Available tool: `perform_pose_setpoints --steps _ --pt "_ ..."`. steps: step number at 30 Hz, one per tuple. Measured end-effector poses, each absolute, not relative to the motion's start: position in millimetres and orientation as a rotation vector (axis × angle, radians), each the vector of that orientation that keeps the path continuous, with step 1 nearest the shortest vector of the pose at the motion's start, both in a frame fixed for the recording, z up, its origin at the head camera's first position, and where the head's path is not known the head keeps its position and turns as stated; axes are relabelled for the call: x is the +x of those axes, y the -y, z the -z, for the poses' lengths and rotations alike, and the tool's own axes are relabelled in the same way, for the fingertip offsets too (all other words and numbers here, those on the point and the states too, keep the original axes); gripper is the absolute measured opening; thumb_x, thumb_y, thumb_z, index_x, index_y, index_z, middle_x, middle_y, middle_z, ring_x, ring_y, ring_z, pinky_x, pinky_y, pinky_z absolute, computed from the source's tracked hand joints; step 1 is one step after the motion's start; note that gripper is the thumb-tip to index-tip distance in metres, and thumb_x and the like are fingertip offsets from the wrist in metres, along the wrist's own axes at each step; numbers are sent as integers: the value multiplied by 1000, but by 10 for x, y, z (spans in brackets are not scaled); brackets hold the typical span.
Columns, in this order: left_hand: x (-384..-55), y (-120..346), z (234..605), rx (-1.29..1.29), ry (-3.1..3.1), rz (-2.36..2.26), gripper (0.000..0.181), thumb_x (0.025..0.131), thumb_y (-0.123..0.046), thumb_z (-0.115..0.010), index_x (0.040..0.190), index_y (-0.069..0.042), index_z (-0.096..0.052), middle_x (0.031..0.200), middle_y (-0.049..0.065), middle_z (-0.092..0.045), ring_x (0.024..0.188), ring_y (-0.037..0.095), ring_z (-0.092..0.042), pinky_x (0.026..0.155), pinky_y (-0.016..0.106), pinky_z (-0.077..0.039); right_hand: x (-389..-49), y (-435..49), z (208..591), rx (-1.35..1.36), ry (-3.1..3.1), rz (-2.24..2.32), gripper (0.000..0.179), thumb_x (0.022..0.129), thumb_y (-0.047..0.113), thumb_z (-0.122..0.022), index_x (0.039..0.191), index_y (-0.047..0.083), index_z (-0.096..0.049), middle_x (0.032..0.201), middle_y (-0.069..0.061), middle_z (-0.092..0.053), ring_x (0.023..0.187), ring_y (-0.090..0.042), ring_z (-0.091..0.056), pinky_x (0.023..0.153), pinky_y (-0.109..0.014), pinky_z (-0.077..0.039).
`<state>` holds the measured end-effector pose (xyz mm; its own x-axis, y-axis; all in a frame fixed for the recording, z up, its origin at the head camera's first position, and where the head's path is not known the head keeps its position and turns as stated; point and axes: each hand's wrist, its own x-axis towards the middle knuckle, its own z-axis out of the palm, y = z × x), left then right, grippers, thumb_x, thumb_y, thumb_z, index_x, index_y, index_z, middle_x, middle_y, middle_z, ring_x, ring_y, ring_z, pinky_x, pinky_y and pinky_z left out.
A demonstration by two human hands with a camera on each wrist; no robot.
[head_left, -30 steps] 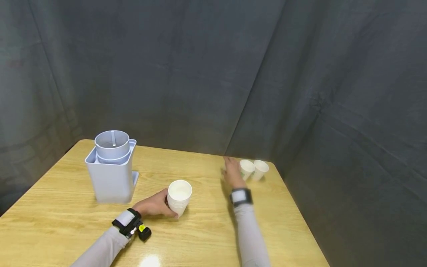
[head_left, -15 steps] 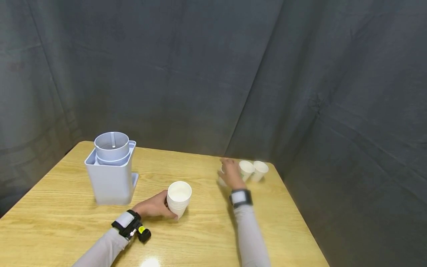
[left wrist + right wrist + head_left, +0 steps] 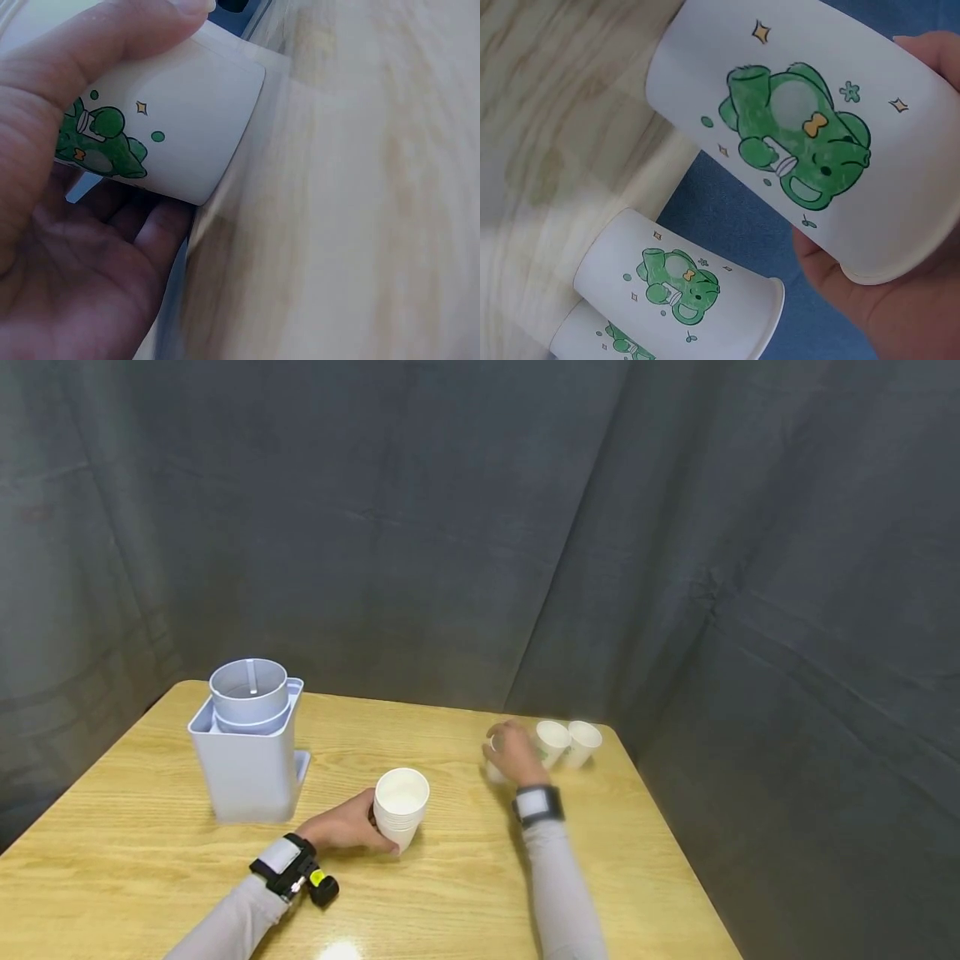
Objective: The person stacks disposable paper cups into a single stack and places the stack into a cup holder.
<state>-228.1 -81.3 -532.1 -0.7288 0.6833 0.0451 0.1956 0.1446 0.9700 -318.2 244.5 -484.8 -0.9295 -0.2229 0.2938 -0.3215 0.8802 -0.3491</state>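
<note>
My left hand (image 3: pixel 348 824) grips a stack of white paper cups (image 3: pixel 401 814) from the side, mouths up, at the middle of the table. In the left wrist view, the thumb lies across the outer cup wall (image 3: pixel 195 112), which bears a green cartoon print. At the far right, my right hand (image 3: pixel 516 753) holds a single paper cup (image 3: pixel 802 135) near its rim, with a green bear on its side. Just right of that hand, two upright paper cups (image 3: pixel 553 742) stand side by side. The head view shows the held cup mostly hidden behind the fingers.
On the left of the wooden table (image 3: pixel 450 893) stands a pale square container (image 3: pixel 247 777) with a round cylinder (image 3: pixel 250 693) set in its top. Dark grey curtains (image 3: pixel 390 527) hang behind the table and along its right side.
My right hand has shifted slightly left, away from the two standing cups, with the paper cup coming into sight in it. The left hand keeps its hold on the stack.
</note>
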Motion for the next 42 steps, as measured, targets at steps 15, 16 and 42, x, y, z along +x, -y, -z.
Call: perform_pose_setpoints --steps 15,16,42 --pt "-2301 828 5351 834 -1999 -1630 84 74 -10 -88 144 -2 -44 136 13 -59 125 27 -54 109 45 -39 -3121 -2260 4699 460 2750 -737 19 96 28 -61 104 12 -68 112 -7 -68 107 -26 -64 96 -45 -52" --pt "-2302 826 5350 831 -1993 -1633 84 74 -10 -88 145 -2 -43 136 13 -58 126 27 -54 109 46 -39 -3106 -2235 4662 477 2730 -752 18 97 27 -60 105 12 -67 112 -7 -68 109 -26 -64 98 -45 -51" --pt "-2326 896 5354 831 -1987 -1645 80 74 -8 -88 141 -1 -45 131 12 -61 122 28 -55 106 45 -39 -2488 -1600 3910 1029 2087 -1141 16 91 17 -53 96 7 -65 95 -9 -66 90 -21 -61 73 -32 -53"
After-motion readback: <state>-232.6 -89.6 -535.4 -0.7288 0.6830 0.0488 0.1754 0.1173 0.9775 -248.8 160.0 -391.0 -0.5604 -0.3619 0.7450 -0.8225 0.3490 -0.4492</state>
